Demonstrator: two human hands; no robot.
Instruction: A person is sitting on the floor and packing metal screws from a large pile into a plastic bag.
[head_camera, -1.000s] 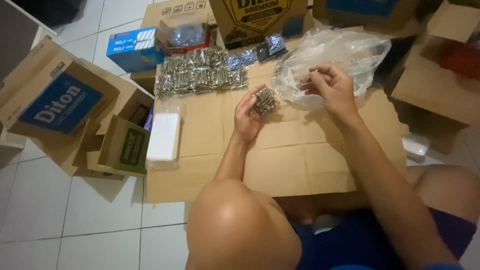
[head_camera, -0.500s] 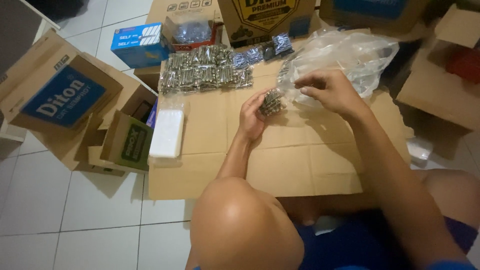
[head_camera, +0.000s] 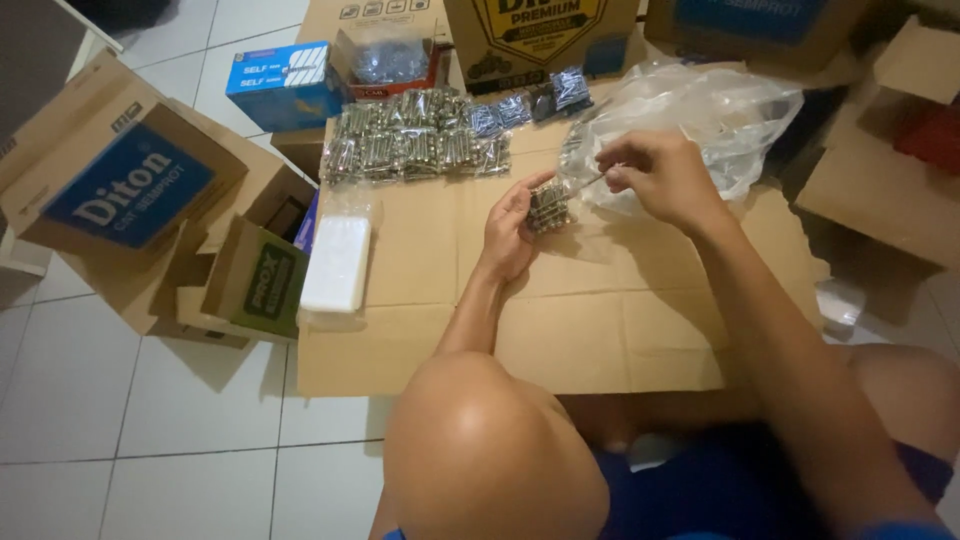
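My left hand (head_camera: 507, 236) cups a small bundle of metal bolts (head_camera: 548, 207) above a flattened cardboard sheet (head_camera: 590, 310). My right hand (head_camera: 660, 177) pinches a single thin bolt (head_camera: 588, 182) and holds its tip at the bundle. Right behind my right hand lies a large clear plastic bag (head_camera: 700, 110), crumpled, with loose bolts inside. Several small packed bags of bolts (head_camera: 410, 140) lie in rows at the far side of the cardboard.
A white stack of small plastic bags (head_camera: 336, 262) lies at the cardboard's left edge. Open cardboard boxes (head_camera: 130, 190) stand to the left, a blue box (head_camera: 285, 85) at the back, a tall printed carton (head_camera: 540, 35) behind, more boxes (head_camera: 890, 170) right. My knee (head_camera: 480, 450) is below.
My right hand drew back from the plastic bag with one bolt and brought it toward the bundle in my left hand. The left hand lifted slightly.
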